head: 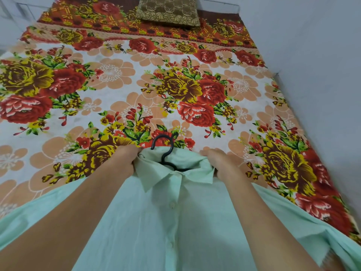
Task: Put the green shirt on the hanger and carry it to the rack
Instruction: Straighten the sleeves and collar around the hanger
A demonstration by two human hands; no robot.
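Note:
The pale green shirt (156, 222) lies front-up and buttoned on the bed, its sleeves spread to both sides. A black hanger (165, 153) sits inside the neck, and only its hook and a bit of its neck stick out past the collar. My left hand (121, 161) grips the shirt at the left side of the collar. On the collar's right side, my right hand (220, 163) grips the fabric. Both hands press the shoulders around the hidden hanger arms.
The bed carries a floral sheet (117, 85) in red, yellow and peach. A brown patterned pillow (168, 10) lies at the far end. Pale walls (322, 55) run along the right side and behind the bed. No rack is in view.

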